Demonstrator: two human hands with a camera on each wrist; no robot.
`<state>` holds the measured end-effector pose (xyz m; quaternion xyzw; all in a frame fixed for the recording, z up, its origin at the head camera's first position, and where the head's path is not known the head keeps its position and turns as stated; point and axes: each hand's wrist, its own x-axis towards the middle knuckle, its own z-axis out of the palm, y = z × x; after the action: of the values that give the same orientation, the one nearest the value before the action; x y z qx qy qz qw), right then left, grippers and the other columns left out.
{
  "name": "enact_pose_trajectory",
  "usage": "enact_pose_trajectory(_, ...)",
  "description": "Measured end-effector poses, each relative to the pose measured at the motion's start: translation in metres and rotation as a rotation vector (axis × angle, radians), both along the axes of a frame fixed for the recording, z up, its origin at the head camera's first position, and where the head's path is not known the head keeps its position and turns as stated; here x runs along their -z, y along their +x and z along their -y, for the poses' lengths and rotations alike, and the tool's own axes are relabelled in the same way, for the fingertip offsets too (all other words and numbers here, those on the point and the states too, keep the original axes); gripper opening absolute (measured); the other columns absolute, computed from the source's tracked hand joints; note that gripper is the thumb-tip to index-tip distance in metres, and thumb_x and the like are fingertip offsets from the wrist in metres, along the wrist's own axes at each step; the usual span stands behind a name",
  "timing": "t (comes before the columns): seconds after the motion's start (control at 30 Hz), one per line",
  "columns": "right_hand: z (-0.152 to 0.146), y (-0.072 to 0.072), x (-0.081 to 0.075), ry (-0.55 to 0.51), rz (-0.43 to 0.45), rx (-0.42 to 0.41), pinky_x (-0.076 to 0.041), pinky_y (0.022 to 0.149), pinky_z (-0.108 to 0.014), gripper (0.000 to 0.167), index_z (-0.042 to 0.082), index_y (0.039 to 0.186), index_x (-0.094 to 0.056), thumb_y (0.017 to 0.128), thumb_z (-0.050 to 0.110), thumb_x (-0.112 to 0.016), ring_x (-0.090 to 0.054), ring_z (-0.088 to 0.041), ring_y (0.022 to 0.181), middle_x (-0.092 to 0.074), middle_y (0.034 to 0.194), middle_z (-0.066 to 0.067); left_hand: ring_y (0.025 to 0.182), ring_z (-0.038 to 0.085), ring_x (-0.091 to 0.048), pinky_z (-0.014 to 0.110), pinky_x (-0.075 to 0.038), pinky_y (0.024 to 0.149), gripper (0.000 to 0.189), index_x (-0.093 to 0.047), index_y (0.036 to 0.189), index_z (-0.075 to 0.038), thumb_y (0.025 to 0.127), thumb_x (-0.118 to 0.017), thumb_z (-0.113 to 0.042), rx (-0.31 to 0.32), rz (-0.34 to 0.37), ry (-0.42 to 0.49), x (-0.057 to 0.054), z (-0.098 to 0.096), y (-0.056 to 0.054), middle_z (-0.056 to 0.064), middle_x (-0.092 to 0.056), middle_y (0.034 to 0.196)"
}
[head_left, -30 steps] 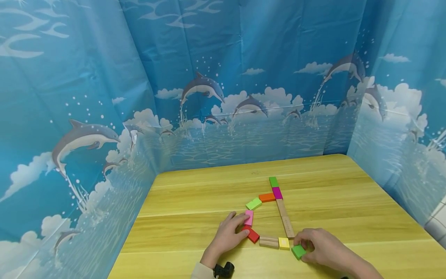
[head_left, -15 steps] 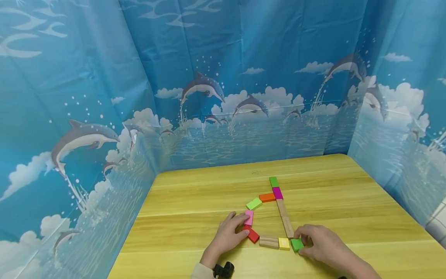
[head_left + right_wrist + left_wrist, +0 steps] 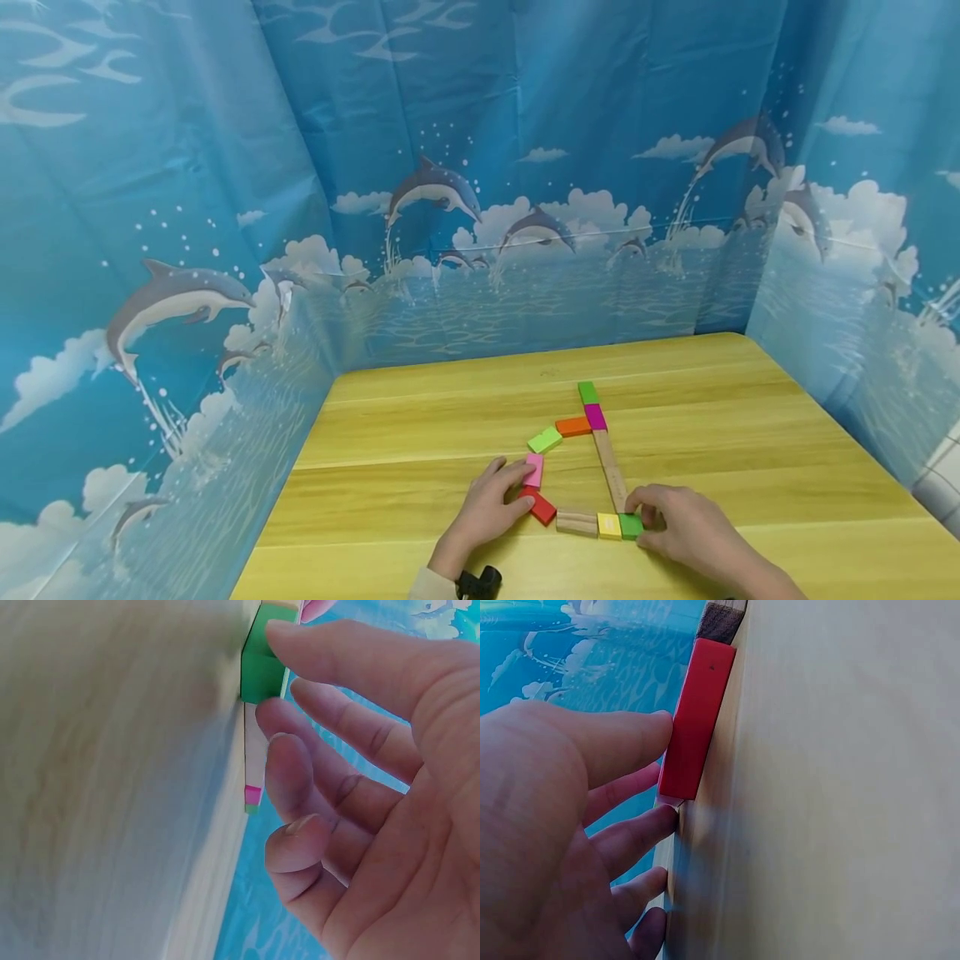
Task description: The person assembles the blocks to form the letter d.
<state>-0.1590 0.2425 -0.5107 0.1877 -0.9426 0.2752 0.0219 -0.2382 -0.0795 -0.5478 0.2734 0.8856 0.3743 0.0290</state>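
Note:
My left hand [image 3: 483,504] rests by the blocks with fingers loosely extended. Its thumb touches the red block [image 3: 538,507] and its fingertips lie on the pink block [image 3: 534,471]; the left wrist view shows the thumb against the red block's face [image 3: 697,720]. At the lower right corner of the block outline, my right hand [image 3: 686,525] pinches a green block [image 3: 630,527] between thumb and fingers. This block sits against the yellow block [image 3: 609,527], its far side close to the end of a plain wooden block [image 3: 616,490]. Part of it is hidden by the thumb [image 3: 315,649] in the right wrist view.
A grooved wooden block [image 3: 577,522] lies left of the yellow one. Lime [image 3: 544,440] and orange [image 3: 573,427] blocks curve up to a magenta block [image 3: 595,417], with another green block [image 3: 588,393] beyond. A dolphin-printed curtain [image 3: 525,292] surrounds the wooden table [image 3: 420,396].
My right hand has slid the green block leftward and slightly away, straightening it until it lines up against the yellow block. My left hand has stayed put on the red and pink blocks.

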Motion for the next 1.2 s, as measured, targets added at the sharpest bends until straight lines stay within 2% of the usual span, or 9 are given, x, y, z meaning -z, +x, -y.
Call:
enact_pose_trajectory(0.33,0.002,-0.005,0.000,0.004,-0.027,-0.003,-0.043,0.058,-0.024,0.033,0.027,0.096,-0.069,0.072,0.019,-0.090,-0.048,0.002,0.068,-0.057,0.081,0.020,0.147,0.039,-0.027,0.070,-0.022,0.108,0.049,-0.053,0.148,-0.022,0.101,-0.062,-0.032,0.004,-0.017,-0.019,-0.001,0.001,-0.003,-0.001,-0.047,0.153)
enact_pose_trajectory(0.5,0.000,-0.004,0.001,-0.006,-0.019,-0.023,-0.044,0.058,-0.024,0.033,0.028,0.097,-0.070,0.072,0.021,-0.090,-0.049,0.002,0.069,-0.058,0.082,0.019,0.146,0.040,-0.029,0.071,-0.021,0.108,0.049,-0.054,0.147,-0.020,0.100,-0.064,-0.030,0.004,-0.004,0.000,0.000,0.002,0.000,0.001,-0.048,0.152)
enact_pose_trajectory(0.63,-0.003,-0.002,-0.001,-0.005,0.037,-0.006,-0.043,0.059,-0.025,0.032,0.028,0.099,-0.070,0.074,0.026,-0.089,-0.049,0.001,0.069,-0.058,0.082,0.018,0.145,0.040,-0.029,0.071,-0.022,0.107,0.050,-0.055,0.147,-0.020,0.100,-0.064,-0.030,0.004,-0.001,-0.001,0.002,0.001,0.004,0.000,-0.048,0.152)
enact_pose_trajectory(0.8,-0.009,-0.004,-0.011,-0.003,0.095,0.058,-0.042,0.057,-0.027,0.034,0.024,0.108,-0.071,0.078,0.031,-0.086,-0.049,-0.001,0.067,-0.059,0.083,0.015,0.145,0.040,-0.030,0.073,-0.021,0.107,0.049,-0.055,0.147,-0.022,0.100,-0.063,-0.032,0.004,-0.006,0.010,0.002,-0.002,0.003,-0.002,-0.049,0.151)
enact_pose_trajectory(0.9,-0.010,-0.008,-0.019,0.013,0.076,0.081,-0.043,0.058,-0.027,0.034,0.023,0.111,-0.071,0.081,0.032,-0.084,-0.050,-0.002,0.069,-0.059,0.086,0.014,0.143,0.036,-0.036,0.070,-0.026,0.107,0.046,-0.056,0.146,-0.022,0.100,-0.063,-0.030,-0.005,-0.028,0.036,0.001,-0.002,0.002,-0.002,-0.052,0.148)
enact_pose_trajectory(1.03,-0.008,-0.016,-0.028,0.021,0.020,0.082,-0.046,0.062,-0.027,0.031,0.022,0.114,-0.072,0.086,0.030,-0.080,-0.054,-0.003,0.076,-0.061,0.089,0.015,0.138,0.027,-0.045,0.057,-0.036,0.109,0.045,-0.056,0.145,-0.020,0.101,-0.063,-0.024,-0.020,-0.034,0.095,-0.006,0.001,0.001,-0.001,-0.055,0.144)
enact_pose_trajectory(1.1,-0.007,-0.019,-0.032,0.016,-0.025,0.071,-0.048,0.064,-0.028,0.031,0.021,0.116,-0.072,0.087,0.028,-0.079,-0.056,-0.006,0.080,-0.062,0.092,0.015,0.137,0.023,-0.045,0.051,-0.037,0.110,0.046,-0.055,0.146,-0.019,0.101,-0.063,-0.022,-0.034,-0.032,0.126,-0.010,0.003,0.000,0.000,-0.054,0.146)
enact_pose_trajectory(1.2,-0.006,-0.024,-0.036,0.008,-0.105,0.068,-0.051,0.068,-0.032,0.032,0.021,0.118,-0.072,0.087,0.026,-0.079,-0.061,-0.013,0.088,-0.064,0.097,0.012,0.139,0.022,-0.043,0.049,-0.036,0.111,0.047,-0.053,0.148,-0.021,0.102,-0.062,-0.020,-0.060,-0.052,0.151,-0.016,0.009,-0.001,0.002,-0.050,0.149)
